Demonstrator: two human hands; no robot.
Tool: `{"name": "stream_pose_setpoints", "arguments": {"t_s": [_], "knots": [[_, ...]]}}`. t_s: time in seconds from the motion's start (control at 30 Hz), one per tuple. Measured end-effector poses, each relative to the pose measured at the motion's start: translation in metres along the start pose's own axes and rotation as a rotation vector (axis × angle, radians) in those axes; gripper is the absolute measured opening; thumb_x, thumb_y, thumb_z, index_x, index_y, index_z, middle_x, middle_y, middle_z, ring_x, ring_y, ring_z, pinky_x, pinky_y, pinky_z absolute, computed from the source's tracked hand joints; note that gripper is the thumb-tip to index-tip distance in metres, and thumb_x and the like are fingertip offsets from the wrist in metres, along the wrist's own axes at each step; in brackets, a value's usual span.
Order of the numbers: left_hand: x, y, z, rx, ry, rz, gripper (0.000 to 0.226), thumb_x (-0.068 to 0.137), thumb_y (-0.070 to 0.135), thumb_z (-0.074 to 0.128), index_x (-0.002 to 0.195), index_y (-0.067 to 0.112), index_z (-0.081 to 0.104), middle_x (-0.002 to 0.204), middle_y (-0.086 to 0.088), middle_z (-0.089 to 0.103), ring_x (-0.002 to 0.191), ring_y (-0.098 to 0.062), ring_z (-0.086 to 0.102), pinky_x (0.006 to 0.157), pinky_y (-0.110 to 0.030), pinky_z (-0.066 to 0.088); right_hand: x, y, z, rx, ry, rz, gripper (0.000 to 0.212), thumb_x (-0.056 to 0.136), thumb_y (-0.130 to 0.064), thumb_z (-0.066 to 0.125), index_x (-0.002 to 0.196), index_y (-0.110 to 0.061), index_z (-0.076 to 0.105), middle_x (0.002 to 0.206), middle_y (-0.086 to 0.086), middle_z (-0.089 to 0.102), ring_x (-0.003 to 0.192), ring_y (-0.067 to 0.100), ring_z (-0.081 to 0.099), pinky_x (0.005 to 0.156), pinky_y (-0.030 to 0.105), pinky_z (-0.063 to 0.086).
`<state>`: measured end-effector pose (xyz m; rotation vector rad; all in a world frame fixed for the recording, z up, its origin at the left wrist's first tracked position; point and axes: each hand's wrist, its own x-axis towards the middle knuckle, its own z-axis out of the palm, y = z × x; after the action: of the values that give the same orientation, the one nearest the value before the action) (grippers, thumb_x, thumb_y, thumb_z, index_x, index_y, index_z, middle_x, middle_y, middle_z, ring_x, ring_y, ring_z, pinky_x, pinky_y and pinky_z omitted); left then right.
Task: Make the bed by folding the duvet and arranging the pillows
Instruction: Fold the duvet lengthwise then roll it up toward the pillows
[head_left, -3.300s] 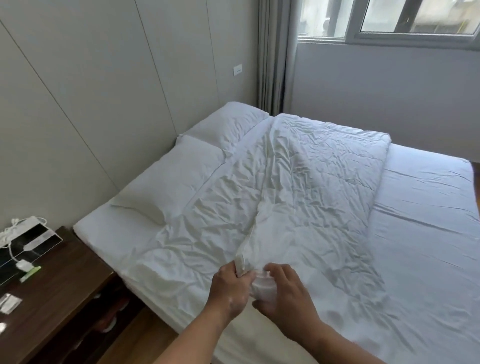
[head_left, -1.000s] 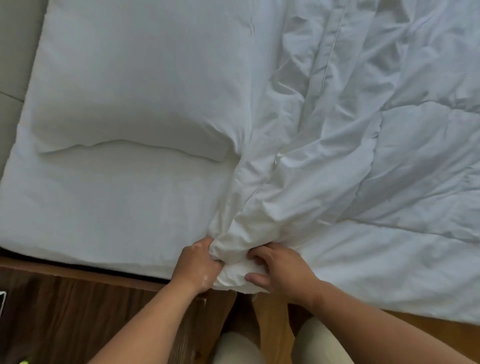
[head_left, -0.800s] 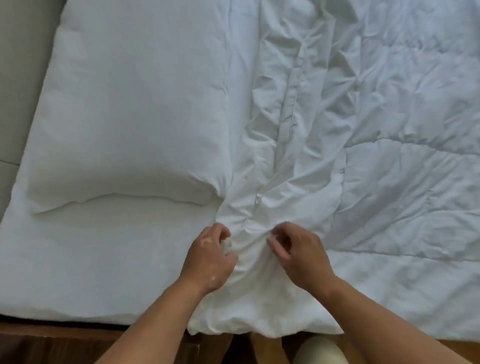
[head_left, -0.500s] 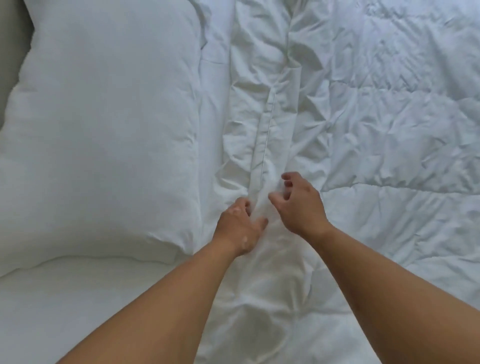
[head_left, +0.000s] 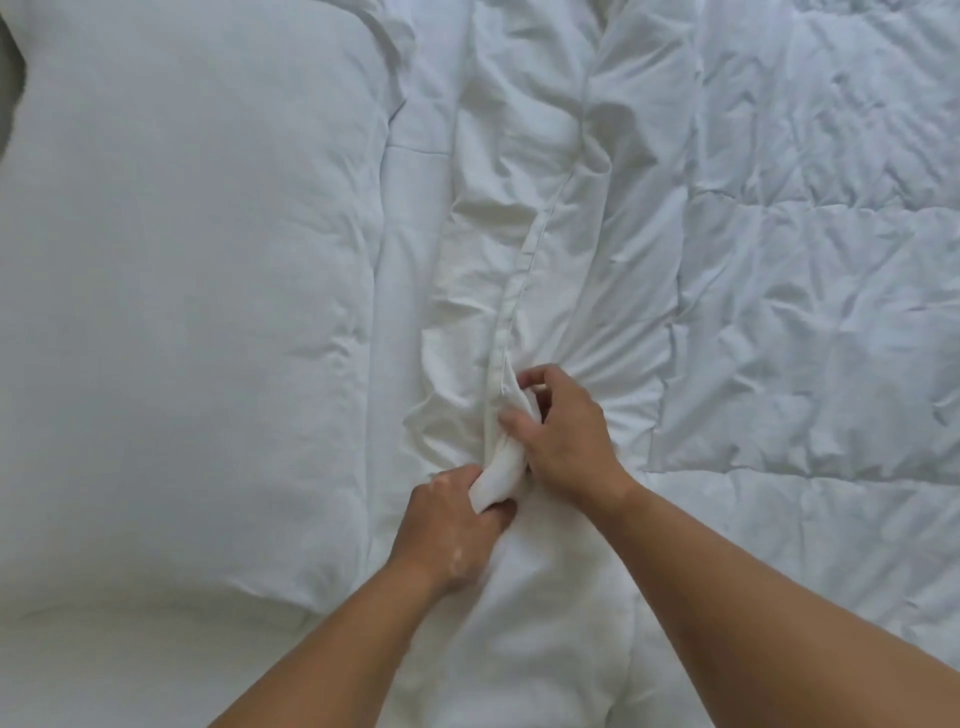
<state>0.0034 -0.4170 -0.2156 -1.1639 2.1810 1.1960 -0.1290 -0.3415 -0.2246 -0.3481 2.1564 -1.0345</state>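
Hands (head_left: 452, 525) (head_left: 563, 441), two, grip one duvet (head_left: 805, 312); one pillow (head_left: 182, 312).

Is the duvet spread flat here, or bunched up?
Bunched up. The left hand and right hand grip a gathered ridge of the duvet beside the pillow, with creases fanning out from it.

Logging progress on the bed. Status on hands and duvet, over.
Left hand grips the bunched edge of the duvet. Right hand pinches same edge just beyond. Duvet rumpled. Pillow alongside, clear of hands.
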Motion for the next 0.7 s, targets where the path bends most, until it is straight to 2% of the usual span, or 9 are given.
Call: {"name": "stream_pose_setpoints", "arguments": {"t_s": [0.07,0.17,0.3,0.37,0.4,0.47,0.53,0.57,0.7], "knots": [[-0.016,-0.004,-0.031,-0.048,0.073,-0.029,0.019,0.085,0.037,0.072,0.077,0.023,0.062,0.072,0.004,0.065,0.069,-0.015,0.059,0.055,-0.018,0.041,0.0,-0.028,0.01,0.075,-0.041,-0.094,0.024,0.089,-0.025,0.071,0.11,-0.03,0.06,0.098,-0.015,0.065,0.085,0.003,0.063,0.071,0.015,0.05],[-0.017,-0.014,-0.06,-0.113,0.166,-0.072,0.023,0.085,0.039,0.073,0.082,0.017,0.064,0.076,0.0,0.068,0.074,-0.022,0.062,0.067,-0.033,0.049,0.016,-0.056,0.035,0.07,-0.076,-0.139,0.026,0.088,-0.024,0.069,0.112,-0.026,0.061,0.103,-0.012,0.067,0.094,0.009,0.063,0.084,0.023,0.051],[0.01,-0.021,-0.03,0.027,0.01,-0.182,0.03,0.088,0.042,0.066,0.107,0.019,0.063,0.107,0.004,0.068,0.106,-0.029,0.064,0.084,-0.032,0.048,0.034,-0.034,0.051,-0.09,-0.162,-0.008,0.03,0.086,-0.028,0.069,0.114,-0.028,0.058,0.1,-0.006,0.067,0.095,0.018,0.064,0.088,0.033,0.051],[0.027,-0.02,-0.022,0.059,-0.082,-0.206,0.033,0.079,0.044,0.065,0.105,0.023,0.064,0.108,0.0,0.071,0.105,-0.027,0.066,0.079,-0.03,0.048,0.036,-0.027,0.04,-0.113,-0.216,-0.039,0.033,0.087,-0.034,0.071,0.116,-0.031,0.057,0.088,-0.012,0.065,0.085,0.011,0.063,0.084,0.029,0.053],[0.035,-0.015,-0.029,0.061,-0.114,-0.211,0.038,0.074,0.045,0.066,0.107,0.026,0.063,0.109,0.003,0.071,0.105,-0.024,0.066,0.078,-0.029,0.048,0.041,-0.028,0.028,-0.127,-0.197,-0.084,0.033,0.088,-0.036,0.07,0.118,-0.033,0.058,0.084,-0.012,0.065,0.081,0.008,0.063,0.081,0.026,0.053],[0.057,0.003,-0.048,0.042,-0.118,-0.171,0.056,0.069,0.049,0.073,0.117,0.027,0.057,0.112,0.006,0.067,0.104,-0.02,0.063,0.08,-0.028,0.049,0.059,-0.026,-0.007,-0.181,0.042,-0.19,0.031,0.088,-0.033,0.068,0.118,-0.032,0.06,0.085,-0.011,0.066,0.081,0.007,0.063,0.081,0.027,0.053],[0.081,0.038,-0.07,0.03,-0.002,-0.116,0.058,0.073,0.049,0.076,0.117,0.019,0.052,0.109,0.002,0.061,0.099,-0.021,0.06,0.078,-0.031,0.046,0.088,-0.017,-0.046,-0.34,0.302,-0.242,0.037,0.086,-0.035,0.067,0.122,-0.028,0.059,0.104,-0.009,0.064,0.099,0.015,0.061,0.091,0.035,0.051],[0.097,0.06,-0.08,0.022,0.089,-0.076,0.055,0.077,0.05,0.073,0.116,0.017,0.051,0.109,0.0,0.061,0.1,-0.023,0.059,0.08,-0.033,0.046,0.105,-0.013,-0.061,-0.454,0.347,-0.232,0.048,0.085,-0.043,0.066,0.128,-0.027,0.055,0.119,-0.005,0.06,0.111,0.02,0.056,0.099,0.039,0.047],[0.191,0.147,-0.092,0.023,0.265,0.118,0.061,0.088,0.058,0.06,0.128,0.013,0.05,0.127,-0.007,0.058,0.117,-0.027,0.055,0.094,-0.033,0.04,0.151,0.004,-0.084,-0.791,0.209,-0.169,0.091,0.075,-0.081,0.046,0.151,-0.035,0.027,0.158,-0.002,0.029,0.147,0.024,0.025,0.12,0.047,0.022]]}}
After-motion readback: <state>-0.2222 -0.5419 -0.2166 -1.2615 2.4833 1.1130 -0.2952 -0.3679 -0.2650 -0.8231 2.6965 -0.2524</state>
